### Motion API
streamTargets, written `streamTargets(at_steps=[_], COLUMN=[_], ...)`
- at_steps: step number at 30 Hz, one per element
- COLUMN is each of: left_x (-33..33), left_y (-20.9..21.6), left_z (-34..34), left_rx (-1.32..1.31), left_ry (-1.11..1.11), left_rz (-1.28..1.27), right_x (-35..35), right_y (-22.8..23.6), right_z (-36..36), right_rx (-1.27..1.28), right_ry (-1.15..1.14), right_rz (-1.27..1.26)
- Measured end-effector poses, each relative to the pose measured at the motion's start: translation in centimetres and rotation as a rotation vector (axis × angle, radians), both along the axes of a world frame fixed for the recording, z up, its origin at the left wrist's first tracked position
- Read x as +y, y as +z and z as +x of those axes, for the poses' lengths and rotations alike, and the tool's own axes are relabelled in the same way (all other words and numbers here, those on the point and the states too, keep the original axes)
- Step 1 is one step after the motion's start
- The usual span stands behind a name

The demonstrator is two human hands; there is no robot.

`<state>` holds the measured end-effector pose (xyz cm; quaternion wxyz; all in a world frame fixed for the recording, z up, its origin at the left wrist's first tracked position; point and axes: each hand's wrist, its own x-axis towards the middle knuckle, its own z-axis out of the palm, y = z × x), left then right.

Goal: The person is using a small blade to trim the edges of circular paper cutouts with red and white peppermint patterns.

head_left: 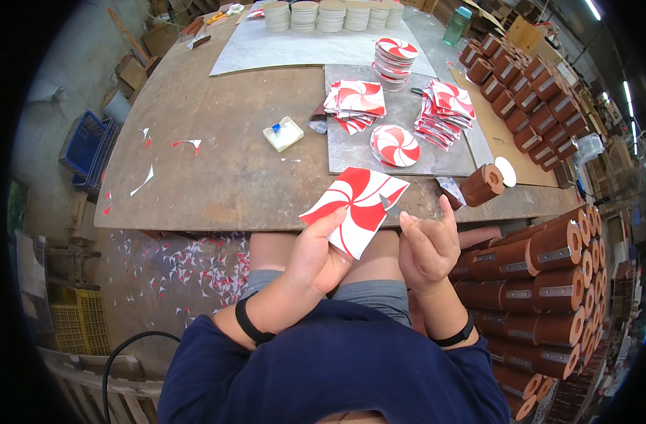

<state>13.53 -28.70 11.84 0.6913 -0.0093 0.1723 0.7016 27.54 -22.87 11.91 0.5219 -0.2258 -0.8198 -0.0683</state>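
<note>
Workshop setting noted, with a brown worktable (pixel 224 162) as landmark: on its far side, a grey slab (pixel 379 152) carries two piles of red-and-white swirl squares (pixel 356 99) (pixel 446 106), one finished swirl disc (pixel 395 145) and a stack of such discs (pixel 395 58), so some pieces are judged done and many squares left (paper offcuts (pixel 188 261) are strewn on the floor below the near edge). Just off that near edge, one swirl square (pixel 354 205) is pinched at its lower corner by the left hand (pixel 317 258). The right hand (pixel 429 247), beside the sheet's right edge, is half curled; whether anything is gripped cannot be told.
</note>
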Motion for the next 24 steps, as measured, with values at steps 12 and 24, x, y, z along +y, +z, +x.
streamTargets(at_steps=[12,24], left_x=[-0.22,-0.37], left_y=[-0.38,-0.83], left_z=[-0.23,-0.64], left_rx=[-0.006,0.095], left_ry=[-0.070,-0.115], left_rz=[0.011,0.058], right_x=[0.36,0.38], right_y=[-0.24,-0.12], right_z=[0.06,0.90], right_rx=[0.054,0.097], right_ry=[-0.004,0.065], right_rz=[-0.029,-0.110])
